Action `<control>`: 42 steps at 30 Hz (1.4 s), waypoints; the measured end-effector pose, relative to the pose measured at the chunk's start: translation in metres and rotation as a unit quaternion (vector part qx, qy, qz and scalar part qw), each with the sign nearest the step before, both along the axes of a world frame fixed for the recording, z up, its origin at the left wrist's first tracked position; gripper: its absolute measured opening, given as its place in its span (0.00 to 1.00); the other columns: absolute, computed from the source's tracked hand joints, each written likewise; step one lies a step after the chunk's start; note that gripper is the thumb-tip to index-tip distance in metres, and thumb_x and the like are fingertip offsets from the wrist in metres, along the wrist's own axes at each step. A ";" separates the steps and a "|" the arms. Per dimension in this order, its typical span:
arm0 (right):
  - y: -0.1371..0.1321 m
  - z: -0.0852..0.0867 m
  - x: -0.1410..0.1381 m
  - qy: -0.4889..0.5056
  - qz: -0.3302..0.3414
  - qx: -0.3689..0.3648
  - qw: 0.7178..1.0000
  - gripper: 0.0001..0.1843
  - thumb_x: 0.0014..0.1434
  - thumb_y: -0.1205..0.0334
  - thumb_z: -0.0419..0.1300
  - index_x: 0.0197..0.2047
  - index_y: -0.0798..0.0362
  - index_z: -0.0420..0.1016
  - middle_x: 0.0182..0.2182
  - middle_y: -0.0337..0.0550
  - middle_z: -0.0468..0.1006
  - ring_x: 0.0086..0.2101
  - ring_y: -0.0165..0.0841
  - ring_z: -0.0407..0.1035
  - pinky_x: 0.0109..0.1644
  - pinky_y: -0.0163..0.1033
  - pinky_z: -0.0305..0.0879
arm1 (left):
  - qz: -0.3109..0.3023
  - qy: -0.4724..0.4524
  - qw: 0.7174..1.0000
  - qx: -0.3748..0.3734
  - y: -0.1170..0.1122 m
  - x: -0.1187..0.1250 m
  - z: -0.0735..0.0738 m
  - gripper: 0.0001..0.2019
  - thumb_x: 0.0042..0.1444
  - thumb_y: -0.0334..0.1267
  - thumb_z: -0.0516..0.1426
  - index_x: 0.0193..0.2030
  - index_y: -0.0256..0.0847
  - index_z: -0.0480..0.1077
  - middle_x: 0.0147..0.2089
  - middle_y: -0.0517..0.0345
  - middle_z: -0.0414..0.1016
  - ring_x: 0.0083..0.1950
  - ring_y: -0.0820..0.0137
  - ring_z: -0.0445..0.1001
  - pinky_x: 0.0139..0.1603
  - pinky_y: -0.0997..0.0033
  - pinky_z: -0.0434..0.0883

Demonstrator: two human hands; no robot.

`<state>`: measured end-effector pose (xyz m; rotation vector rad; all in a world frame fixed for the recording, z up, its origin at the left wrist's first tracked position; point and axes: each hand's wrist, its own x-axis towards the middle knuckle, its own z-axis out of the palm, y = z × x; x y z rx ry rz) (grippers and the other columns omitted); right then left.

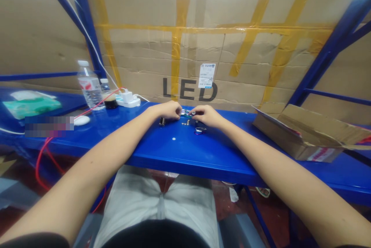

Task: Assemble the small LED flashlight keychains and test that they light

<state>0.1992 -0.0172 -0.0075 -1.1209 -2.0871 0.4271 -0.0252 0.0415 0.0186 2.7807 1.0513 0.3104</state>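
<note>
My left hand (171, 110) is over the far part of the blue table (185, 151), its fingers curled closed; anything inside them is hidden. Opposite it, my right hand (208, 115) pinches a small metallic cylinder (193, 113) between thumb and fingers. Shiny silver pieces (184, 112) lie between the hands, partly covered by the right fingers. Just in front are several tiny round metal pieces (187, 123). Small dark cylinders (162, 122) stand below my left hand. Shiny loop-shaped metal pieces (199, 130) lie below my right hand, too small to name surely.
An open cardboard box (301, 139) stands at right. At left are a water bottle (90, 85), a small bottle of dark liquid (109, 95), a white power strip (127, 100), a red cable (43, 159) and a tissue pack (31, 105). A large cardboard panel (139, 54) rises behind.
</note>
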 end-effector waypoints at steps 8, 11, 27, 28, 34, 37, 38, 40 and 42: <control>0.003 -0.001 0.003 0.001 -0.034 0.001 0.999 0.09 0.53 0.66 0.61 0.36 0.56 0.82 0.28 0.40 0.80 0.31 0.34 0.71 0.37 0.37 0.64 | -0.120 -0.217 0.968 0.048 -0.027 0.023 0.009 0.09 0.55 0.34 0.60 0.41 0.36 0.78 0.37 0.54 0.82 0.37 0.71 0.77 0.40 0.72 0.71; 0.005 -0.003 0.004 -0.002 -0.036 -0.002 0.999 0.09 0.53 0.63 0.62 0.35 0.57 0.82 0.26 0.39 0.78 0.30 0.34 0.69 0.36 0.37 0.62 | -0.138 -0.205 0.967 0.056 -0.028 0.027 0.006 0.08 0.56 0.33 0.59 0.41 0.37 0.79 0.37 0.55 0.82 0.37 0.71 0.77 0.40 0.72 0.70; 0.007 -0.002 0.003 0.061 -0.025 -0.018 0.998 0.14 0.53 0.63 0.67 0.42 0.60 0.80 0.37 0.49 0.83 0.37 0.38 0.74 0.41 0.40 0.68 | -0.099 -0.253 0.962 0.029 -0.026 0.030 -0.002 0.08 0.55 0.33 0.61 0.41 0.36 0.78 0.36 0.54 0.82 0.37 0.71 0.77 0.40 0.71 0.71; 0.008 -0.002 0.002 0.080 -0.020 -0.031 0.996 0.14 0.52 0.65 0.67 0.43 0.60 0.80 0.39 0.51 0.83 0.38 0.38 0.75 0.42 0.41 0.69 | -0.094 -0.268 0.959 0.021 -0.025 0.031 -0.002 0.08 0.55 0.33 0.62 0.41 0.35 0.78 0.36 0.54 0.82 0.37 0.71 0.77 0.40 0.71 0.71; 0.012 0.001 0.005 0.124 -0.014 -0.056 0.991 0.16 0.53 0.75 0.64 0.46 0.59 0.77 0.41 0.51 0.84 0.42 0.37 0.78 0.49 0.42 0.73 | -0.059 -0.402 0.913 -0.038 -0.021 0.037 -0.001 0.04 0.55 0.31 0.61 0.38 0.34 0.76 0.37 0.52 0.81 0.39 0.69 0.78 0.45 0.66 0.74; 0.011 0.004 0.010 0.065 -0.072 -0.020 0.995 0.15 0.55 0.78 0.60 0.44 0.59 0.78 0.41 0.51 0.84 0.41 0.36 0.77 0.48 0.40 0.72 | -0.021 -0.489 0.863 -0.125 -0.021 0.037 0.003 0.05 0.59 0.28 0.58 0.41 0.33 0.74 0.39 0.49 0.80 0.41 0.68 0.79 0.46 0.63 0.76; 0.010 0.005 0.012 0.026 -0.096 -0.009 0.995 0.13 0.55 0.78 0.60 0.43 0.59 0.78 0.40 0.51 0.84 0.40 0.36 0.77 0.47 0.40 0.72 | -0.006 -0.512 0.844 -0.160 -0.021 0.037 0.004 0.06 0.60 0.28 0.57 0.42 0.33 0.73 0.39 0.49 0.80 0.41 0.67 0.80 0.45 0.62 0.77; 0.006 0.009 0.013 -0.076 -0.124 -0.004 0.989 0.09 0.55 0.75 0.61 0.39 0.58 0.80 0.36 0.49 0.83 0.37 0.36 0.76 0.43 0.39 0.70 | 0.023 -0.545 0.809 -0.217 -0.022 0.036 0.006 0.07 0.62 0.28 0.55 0.44 0.33 0.72 0.38 0.49 0.79 0.40 0.66 0.80 0.42 0.61 0.78; 0.001 0.012 0.013 -0.161 -0.112 -0.024 0.980 0.06 0.56 0.71 0.63 0.37 0.57 0.82 0.34 0.47 0.83 0.34 0.36 0.75 0.40 0.38 0.68 | 0.037 -0.558 0.790 -0.251 -0.021 0.035 0.005 0.07 0.63 0.28 0.54 0.46 0.34 0.71 0.40 0.49 0.78 0.39 0.66 0.80 0.39 0.61 0.79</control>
